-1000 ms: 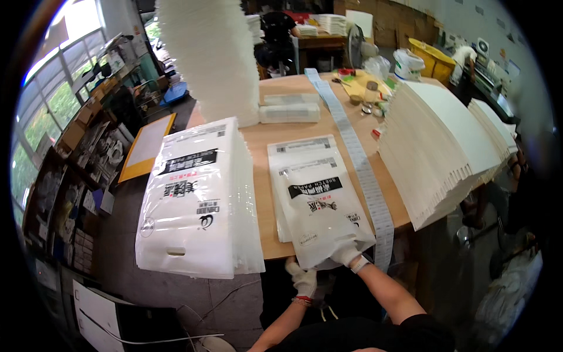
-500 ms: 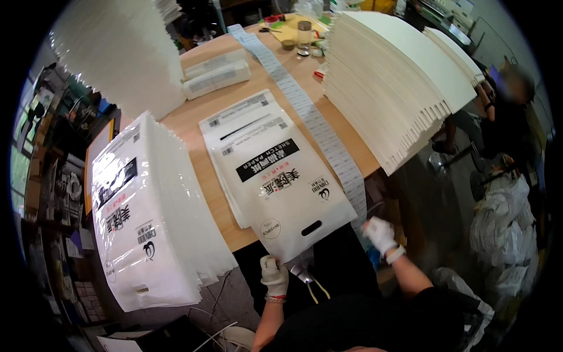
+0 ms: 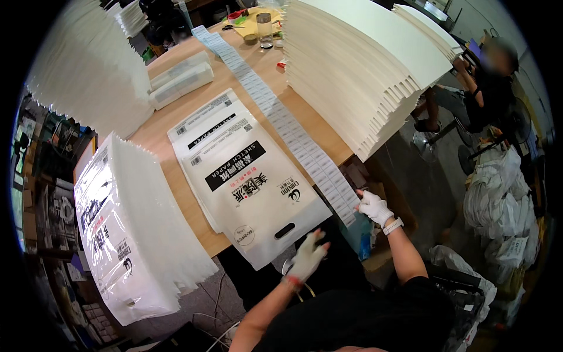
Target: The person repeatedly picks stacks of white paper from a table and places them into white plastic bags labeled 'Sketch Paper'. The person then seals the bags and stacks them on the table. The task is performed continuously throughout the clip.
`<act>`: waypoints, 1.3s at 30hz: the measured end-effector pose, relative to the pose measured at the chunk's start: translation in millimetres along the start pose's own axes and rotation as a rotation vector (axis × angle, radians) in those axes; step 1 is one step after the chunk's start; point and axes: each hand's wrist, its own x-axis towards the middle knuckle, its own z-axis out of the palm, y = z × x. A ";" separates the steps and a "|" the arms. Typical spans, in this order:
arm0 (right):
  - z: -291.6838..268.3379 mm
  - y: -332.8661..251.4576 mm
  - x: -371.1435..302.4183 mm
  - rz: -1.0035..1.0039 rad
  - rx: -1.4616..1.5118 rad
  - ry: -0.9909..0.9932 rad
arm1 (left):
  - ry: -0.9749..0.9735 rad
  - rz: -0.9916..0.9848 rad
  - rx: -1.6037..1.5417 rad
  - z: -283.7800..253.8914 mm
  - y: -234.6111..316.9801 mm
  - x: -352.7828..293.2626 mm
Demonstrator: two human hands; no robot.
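Note:
My left hand [image 3: 308, 258], in a pale glove with bare fingertips, has its fingers apart and holds nothing. It is just beside the handle slot of the top printed plastic bag [image 3: 258, 188], one of a flat pile that overhangs the table's near edge. My right hand [image 3: 375, 210], gloved the same way, has its fingertips on the right edge of a long strip of printed labels [image 3: 299, 144], close to its near end. That end extends past the table edge. How the fingers grip it underneath is hidden.
A bulging stack of clear bags [image 3: 126, 229] stands at the left, with a tall white stack [image 3: 88, 64] behind. Right of the strip rises a large stack of white sheets [image 3: 352, 70]. Wrapped rolls [image 3: 182, 82] and a glass [image 3: 265, 30] are farther back. A person [image 3: 492, 88] sits at right.
My left hand has let go of the bag's near corner and moved right with fingers spread. My right hand has come to the strip's edge, and the strip's end lies straighter. The view has shifted.

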 end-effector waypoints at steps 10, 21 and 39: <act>-12.0 -53.8 -51.0 -0.623 -0.263 0.317 | -0.139 -0.452 -0.461 52.0 12.7 84.3; -10.6 -55.8 -45.3 -0.789 -0.581 0.212 | -0.251 -0.441 -0.489 36.6 25.4 88.2; 230.6 -276.6 199.9 -0.529 -0.028 -0.129 | 0.701 0.373 0.485 -101.3 -14.6 -63.1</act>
